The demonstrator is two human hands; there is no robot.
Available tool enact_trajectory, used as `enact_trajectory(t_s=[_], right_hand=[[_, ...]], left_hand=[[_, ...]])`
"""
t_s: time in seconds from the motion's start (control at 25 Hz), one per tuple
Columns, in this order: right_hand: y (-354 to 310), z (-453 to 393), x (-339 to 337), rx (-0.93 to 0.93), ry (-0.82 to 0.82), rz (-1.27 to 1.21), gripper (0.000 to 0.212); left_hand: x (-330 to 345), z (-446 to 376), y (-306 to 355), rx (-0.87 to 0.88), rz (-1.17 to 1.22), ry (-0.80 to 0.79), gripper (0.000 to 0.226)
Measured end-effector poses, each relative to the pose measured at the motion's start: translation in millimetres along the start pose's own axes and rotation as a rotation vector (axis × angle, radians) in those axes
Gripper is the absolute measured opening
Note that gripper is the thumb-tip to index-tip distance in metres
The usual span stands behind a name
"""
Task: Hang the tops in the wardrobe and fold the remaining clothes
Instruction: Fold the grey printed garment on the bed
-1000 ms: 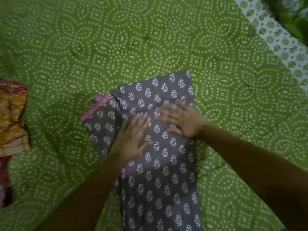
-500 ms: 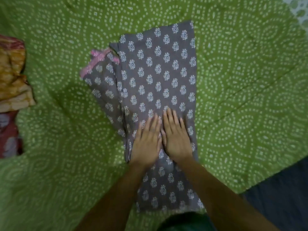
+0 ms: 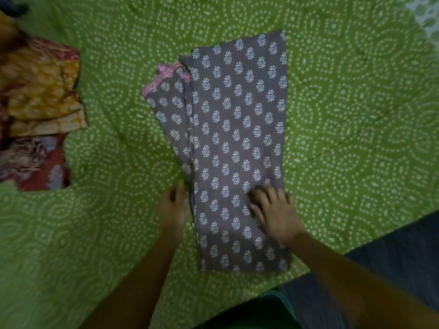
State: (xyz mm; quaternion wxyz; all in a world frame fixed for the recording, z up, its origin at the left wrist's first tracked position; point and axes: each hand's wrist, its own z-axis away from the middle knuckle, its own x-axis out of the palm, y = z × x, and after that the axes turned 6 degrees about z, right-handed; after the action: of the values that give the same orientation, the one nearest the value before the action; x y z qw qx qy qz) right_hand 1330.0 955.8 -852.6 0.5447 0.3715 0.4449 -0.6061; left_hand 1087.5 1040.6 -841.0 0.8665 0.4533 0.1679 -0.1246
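Nearest: dark green garment edge (image 3: 251, 309) at bottom centre, presumably worn; dark floor (image 3: 392, 257) at lower right.

Left hand (image 3: 172, 207): placed at the left edge of the grey printed garment (image 3: 237, 138), near its lower third; fingers bent down at the fabric edge, blurred. Grip on the edge or mere touch: cannot tell.

Right hand (image 3: 273, 210): on the garment near its right edge, fingers curled, knuckles up, seemingly gathering or pinching cloth; blurred, so hold not certain.

Grey printed garment: laid lengthwise, already folded into a long narrow panel, on the green dotted bedsheet (image 3: 356, 115); near hem close to the bed edge, far end toward the middle of the sheet. Pink trim (image 3: 164, 78) showing on a flap protruding at far left.

Far left: orange patterned cloth (image 3: 40, 91) and red patterned cloth (image 3: 33, 162), folded or piled, well apart from the grey piece.

Step in hand, by judgement: folding stage, lengthwise fold done, crosswise fold pending.

Next move, by judgement: firm hold on both side edges, near hem lifted and carried toward the far end, edges kept aligned, pink-trimmed flap tucked in first.
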Motion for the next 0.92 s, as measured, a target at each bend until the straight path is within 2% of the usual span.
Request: enact_trajectory(t_s=[0.08,0.16,0.2,0.24,0.36,0.48,0.56,0.64,0.76,0.84,0.92], right_hand=[[-1.3,-47.0,-20.1,0.122,-0.068,-0.152,0.038],[-0.9,-82.4,-30.3,0.212,-0.152,-0.216,0.038],[-1.3,-94.4,-32.8,0.247,-0.208,-0.202,0.04],[-1.8,-102.9,-33.4,0.272,-0.254,-0.19,0.041],[-6.7,-107.7,-28.1,0.313,-0.289,-0.148,0.038],[-19.8,-98.5,-27.5,0.4,-0.188,-0.154,0.034],[-43.4,-97.6,-34.9,0.422,-0.051,-0.249,0.031],[-77.6,-104.8,-42.1,0.304,0.081,-0.269,0.026],[-142.6,-120.7,-48.0,0.109,0.13,-0.223,0.033],[-178.0,-128.7,-45.9,0.037,0.097,-0.112,0.051],[-202.0,-135.2,-42.0,-0.016,0.085,0.006,0.065]], left_hand=[[16.2,-69.9,39.9,-0.372,0.375,-0.075,0.052],[30.5,-132.5,63.2,-0.466,0.438,-0.216,0.085],[35.2,-156.7,69.4,-0.463,0.437,-0.218,0.094],[34.8,-171.9,81.2,-0.447,0.453,-0.209,0.091],[9.3,-188.8,102.6,-0.38,0.595,-0.066,0.063],[-39.2,-191.5,79.8,-0.257,0.823,0.044,0.038],[-76.0,-192.3,66.9,-0.273,0.734,0.156,0.037],[-104.3,-190.6,61.1,-0.356,0.66,0.233,0.043],[-128.6,-191.0,56.5,-0.363,0.77,0.242,0.038],[-136.2,-179.8,53.6,-0.264,0.853,0.233,0.03],[-152.0,-164.5,39.6,-0.105,0.671,0.321,0.011]])
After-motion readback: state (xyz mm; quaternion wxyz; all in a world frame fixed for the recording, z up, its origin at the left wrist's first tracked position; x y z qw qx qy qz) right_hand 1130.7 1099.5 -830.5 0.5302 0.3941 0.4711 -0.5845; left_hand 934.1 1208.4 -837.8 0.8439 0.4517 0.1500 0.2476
